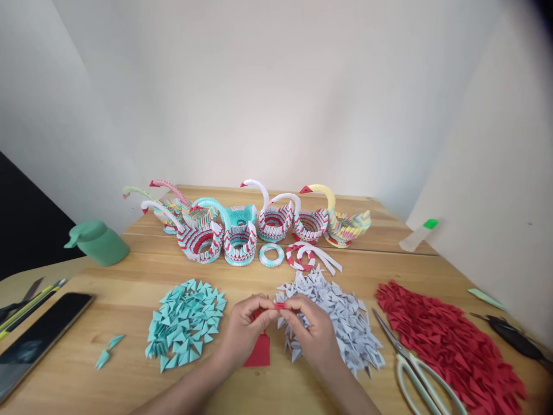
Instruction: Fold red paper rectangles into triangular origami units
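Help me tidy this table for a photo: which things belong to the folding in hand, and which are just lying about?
In use: left hand, right hand, small red paper piece, red paper sheet.

Lying about: scissors, phone, green bottle, finished paper swans.

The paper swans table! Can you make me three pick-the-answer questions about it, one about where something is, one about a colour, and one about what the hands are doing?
1. Where do the scissors lie?
A. Between the grey pile and the red pile
B. On the phone
C. Behind the swans

2. What colour is the pile of folded pieces nearest the left hand?
A. Yellow
B. Turquoise
C. Black

3. What are the hands doing?
A. Lying flat on the table
B. Holding the scissors
C. Pinching a small red paper piece together

Answers:
1 A: the scissors lie between the grey pile and the red pile.
2 B: that pile is turquoise.
3 C: left hand and right hand meet fingertips on the red piece.
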`<state>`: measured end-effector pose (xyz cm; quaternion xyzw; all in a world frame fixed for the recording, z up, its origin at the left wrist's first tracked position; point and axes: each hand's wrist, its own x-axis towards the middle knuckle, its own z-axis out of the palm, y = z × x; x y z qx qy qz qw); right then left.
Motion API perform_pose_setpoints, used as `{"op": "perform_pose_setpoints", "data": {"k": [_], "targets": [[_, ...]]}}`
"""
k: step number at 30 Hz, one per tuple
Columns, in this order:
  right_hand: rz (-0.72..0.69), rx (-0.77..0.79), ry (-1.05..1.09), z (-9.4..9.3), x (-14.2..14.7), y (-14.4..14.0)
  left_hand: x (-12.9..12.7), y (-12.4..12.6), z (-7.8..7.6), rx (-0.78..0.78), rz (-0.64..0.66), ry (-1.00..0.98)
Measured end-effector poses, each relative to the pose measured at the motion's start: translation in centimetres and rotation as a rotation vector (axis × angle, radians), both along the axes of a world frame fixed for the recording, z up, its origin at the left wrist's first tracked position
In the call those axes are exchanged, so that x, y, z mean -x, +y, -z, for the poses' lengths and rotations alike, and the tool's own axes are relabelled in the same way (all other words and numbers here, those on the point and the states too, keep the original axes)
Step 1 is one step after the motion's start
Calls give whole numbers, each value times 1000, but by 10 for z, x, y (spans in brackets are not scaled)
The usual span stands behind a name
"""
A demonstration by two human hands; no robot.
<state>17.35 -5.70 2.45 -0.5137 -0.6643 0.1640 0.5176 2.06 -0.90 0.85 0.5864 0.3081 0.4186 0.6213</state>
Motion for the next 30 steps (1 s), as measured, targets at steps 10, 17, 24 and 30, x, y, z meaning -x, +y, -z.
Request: {"op": "perform_pose_setpoints", "data": {"k": [10,17,24,30], "targets": [[-19,-40,-62,-2,0,-5,2,-4,-7,-281,-36,182],[-66,-78,-12,-3,-4,-5,5,-2,-7,-472,-24,225],[-83,-65,-15,-2,-4,-5,4,-1,-2,-554,-33,225],[-97,-37,-8,1,-5,-5,6,0,-4,-575,-25,275]]}}
